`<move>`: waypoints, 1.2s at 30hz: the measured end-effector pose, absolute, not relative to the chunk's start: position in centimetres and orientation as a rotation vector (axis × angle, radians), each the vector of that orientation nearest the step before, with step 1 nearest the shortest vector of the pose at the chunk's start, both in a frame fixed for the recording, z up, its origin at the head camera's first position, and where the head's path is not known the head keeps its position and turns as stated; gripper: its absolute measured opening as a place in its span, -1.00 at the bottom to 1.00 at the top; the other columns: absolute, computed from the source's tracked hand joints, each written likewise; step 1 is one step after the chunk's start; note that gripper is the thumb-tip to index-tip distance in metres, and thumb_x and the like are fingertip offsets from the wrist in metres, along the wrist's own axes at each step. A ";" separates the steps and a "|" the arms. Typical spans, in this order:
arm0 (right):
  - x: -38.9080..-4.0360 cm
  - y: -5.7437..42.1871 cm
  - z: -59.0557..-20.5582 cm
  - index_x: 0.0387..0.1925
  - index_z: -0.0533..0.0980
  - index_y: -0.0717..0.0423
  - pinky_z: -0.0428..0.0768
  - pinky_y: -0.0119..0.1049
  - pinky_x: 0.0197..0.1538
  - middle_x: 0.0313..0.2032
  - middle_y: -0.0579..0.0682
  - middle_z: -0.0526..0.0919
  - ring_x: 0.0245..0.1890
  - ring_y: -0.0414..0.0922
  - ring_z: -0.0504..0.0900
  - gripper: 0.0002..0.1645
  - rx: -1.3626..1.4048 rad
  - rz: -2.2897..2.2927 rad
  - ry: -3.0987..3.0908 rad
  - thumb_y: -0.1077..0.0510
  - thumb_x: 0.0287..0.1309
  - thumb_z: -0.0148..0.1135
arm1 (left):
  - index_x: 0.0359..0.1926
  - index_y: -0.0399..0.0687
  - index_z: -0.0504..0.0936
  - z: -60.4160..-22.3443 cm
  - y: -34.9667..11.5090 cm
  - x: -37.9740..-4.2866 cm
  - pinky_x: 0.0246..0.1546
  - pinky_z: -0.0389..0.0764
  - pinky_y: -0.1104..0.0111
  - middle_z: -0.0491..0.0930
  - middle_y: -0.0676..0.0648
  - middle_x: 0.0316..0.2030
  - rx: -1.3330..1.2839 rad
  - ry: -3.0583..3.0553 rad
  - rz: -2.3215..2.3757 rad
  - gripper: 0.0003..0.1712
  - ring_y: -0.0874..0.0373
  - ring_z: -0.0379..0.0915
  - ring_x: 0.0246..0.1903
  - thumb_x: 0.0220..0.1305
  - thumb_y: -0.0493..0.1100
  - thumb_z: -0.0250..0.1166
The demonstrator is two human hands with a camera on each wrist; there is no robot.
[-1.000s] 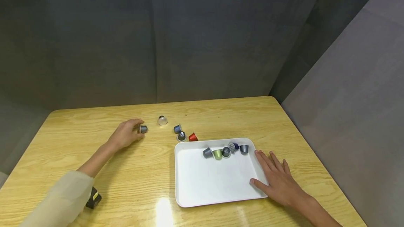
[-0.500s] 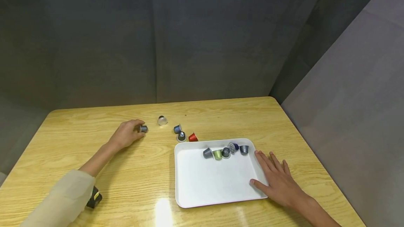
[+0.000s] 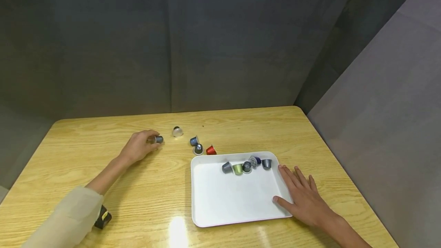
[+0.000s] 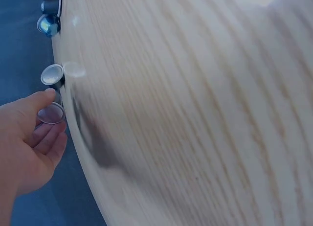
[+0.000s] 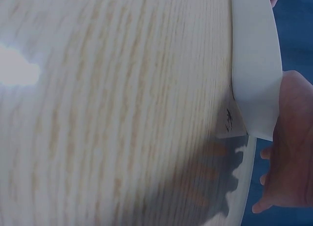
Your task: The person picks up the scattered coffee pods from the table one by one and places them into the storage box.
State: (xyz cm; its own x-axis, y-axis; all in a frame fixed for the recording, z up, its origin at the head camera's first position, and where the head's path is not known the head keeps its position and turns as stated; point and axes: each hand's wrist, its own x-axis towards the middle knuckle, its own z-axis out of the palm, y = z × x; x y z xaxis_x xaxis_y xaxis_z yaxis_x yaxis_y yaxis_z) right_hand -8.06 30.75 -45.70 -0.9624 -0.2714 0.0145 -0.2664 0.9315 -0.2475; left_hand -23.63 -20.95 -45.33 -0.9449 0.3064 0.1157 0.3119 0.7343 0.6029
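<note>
My left hand [image 3: 138, 146] pinches a blue-grey coffee capsule [image 3: 159, 139] between thumb and fingers, on the left part of the table. In the left wrist view the capsule's silvery lid [image 4: 51, 113] faces the palm, and the thumb covers part of its body. Just beyond it lies a capsule with a pale lid [image 3: 177, 132]. My right hand [image 3: 304, 202] rests with spread fingers over the right rim of a white tray [image 3: 220, 202]. Along the tray's far side lie several capsules, among them a green one [image 3: 238, 169] and a dark grey one [image 3: 267, 163].
Behind the tray's far left corner sit a blue capsule [image 3: 194, 141], a black one [image 3: 198, 149] and a red one [image 3: 211, 150]. A small black object with a yellow mark [image 3: 103, 217] lies beside the left sleeve. Dark grey panels [image 3: 227, 41] stand behind the wooden table [image 3: 144, 202].
My left hand and the capsule in it have shifted slightly to the right and away from me. The right hand and the tray stay where they were.
</note>
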 end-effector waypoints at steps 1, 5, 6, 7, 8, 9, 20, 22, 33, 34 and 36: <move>-8.1 30.8 -45.7 0.58 -0.01 -0.02 -0.07 0.52 0.26 0.50 0.15 0.12 0.46 0.35 -0.04 0.09 -0.428 -0.388 3.069 -0.41 0.25 0.16 | 0.15 -0.38 0.55 -45.3 -20.9 -23.5 -0.02 0.59 -0.08 0.60 -0.38 0.03 -0.521 -2.906 -1.029 -0.56 -0.30 0.54 0.05 0.32 -0.24 0.37; -8.1 30.8 -45.8 0.58 -0.02 -0.03 -0.07 0.52 0.26 0.50 0.14 0.12 0.46 0.35 -0.04 0.09 -0.434 -0.387 3.071 -0.41 0.26 0.16 | 0.11 -0.36 0.58 -44.8 -20.1 -23.1 0.01 0.57 -0.10 0.60 -0.36 0.04 -0.532 -2.865 -1.058 -0.59 -0.30 0.53 0.05 0.32 -0.22 0.38; -8.1 30.8 -45.8 0.58 -0.02 -0.03 -0.07 0.52 0.25 0.50 0.14 0.12 0.46 0.35 -0.04 0.09 -0.436 -0.388 3.073 -0.41 0.26 0.16 | 0.10 -0.35 0.59 -44.6 -19.8 -22.9 0.02 0.56 -0.10 0.60 -0.34 0.04 -0.537 -2.854 -1.062 -0.60 -0.29 0.54 0.05 0.31 -0.22 0.38; -8.1 30.9 -45.8 0.58 -0.02 -0.03 -0.07 0.52 0.25 0.50 0.14 0.12 0.46 0.35 -0.04 0.09 -0.437 -0.388 3.074 -0.41 0.26 0.16 | 0.09 -0.34 0.60 -44.5 -19.6 -22.8 0.03 0.56 -0.09 0.61 -0.33 0.03 -0.539 -2.841 -1.070 -0.60 -0.29 0.54 0.04 0.30 -0.22 0.39; -8.1 30.9 -45.9 0.58 -0.02 -0.03 -0.06 0.52 0.25 0.50 0.14 0.12 0.46 0.35 -0.04 0.09 -0.439 -0.389 3.075 -0.41 0.26 0.16 | 0.07 -0.33 0.61 -44.4 -19.3 -22.6 0.03 0.57 -0.07 0.62 -0.32 0.02 -0.550 -2.827 -1.074 -0.62 -0.27 0.55 0.03 0.30 -0.23 0.39; -8.1 30.9 -45.9 0.58 -0.02 -0.04 -0.06 0.52 0.25 0.50 0.14 0.13 0.46 0.35 -0.04 0.09 -0.439 -0.389 3.077 -0.41 0.26 0.16 | 0.06 -0.31 0.63 -44.2 -19.0 -22.4 0.03 0.57 -0.06 0.63 -0.30 0.01 -0.554 -2.818 -1.078 -0.63 -0.25 0.56 0.02 0.29 -0.23 0.40; -8.1 31.0 -45.9 0.58 -0.02 -0.05 -0.06 0.52 0.25 0.49 0.14 0.14 0.46 0.35 -0.03 0.09 -0.449 -0.398 3.075 -0.41 0.25 0.16 | 0.02 -0.23 0.67 -42.1 -16.3 -20.8 -0.01 0.62 0.06 0.64 -0.22 0.01 -0.659 -2.722 -1.119 -0.66 -0.16 0.59 -0.03 0.24 -0.22 0.44; -8.1 30.9 -45.8 0.58 -0.02 -0.04 -0.06 0.52 0.25 0.49 0.14 0.13 0.46 0.35 -0.03 0.09 -0.447 -0.399 3.072 -0.41 0.25 0.16 | 0.01 -0.23 0.66 -41.9 -15.9 -20.5 -0.02 0.62 0.06 0.64 -0.22 0.01 -0.689 -2.711 -1.120 -0.66 -0.16 0.59 -0.04 0.23 -0.23 0.45; -8.1 30.7 -45.4 0.58 -0.03 -0.02 -0.04 0.53 0.23 0.48 0.17 0.14 0.44 0.36 -0.01 0.10 -0.456 -0.406 3.073 -0.38 0.25 0.19 | -0.03 -0.18 0.68 -40.8 -13.5 -19.0 -0.05 0.63 0.08 0.66 -0.09 -0.07 -0.818 -2.694 -1.093 -0.69 -0.08 0.61 -0.09 0.21 -0.21 0.47; -8.1 30.7 -45.4 0.58 -0.03 -0.02 -0.04 0.53 0.23 0.49 0.17 0.14 0.45 0.36 -0.01 0.10 -0.455 -0.404 3.073 -0.38 0.25 0.19 | -0.03 -0.17 0.68 -40.7 -13.2 -18.8 -0.05 0.63 0.09 0.66 -0.07 -0.08 -0.826 -2.696 -1.090 -0.69 -0.06 0.61 -0.09 0.21 -0.21 0.47; -8.1 30.7 -45.5 0.58 -0.03 -0.02 -0.04 0.53 0.23 0.49 0.17 0.14 0.45 0.36 -0.02 0.10 -0.456 -0.402 3.073 -0.38 0.25 0.19 | -0.01 -0.18 0.68 -40.7 -12.8 -18.6 -0.04 0.63 0.11 0.66 -0.06 -0.09 -0.847 -2.697 -1.075 -0.67 -0.06 0.61 -0.08 0.21 -0.22 0.47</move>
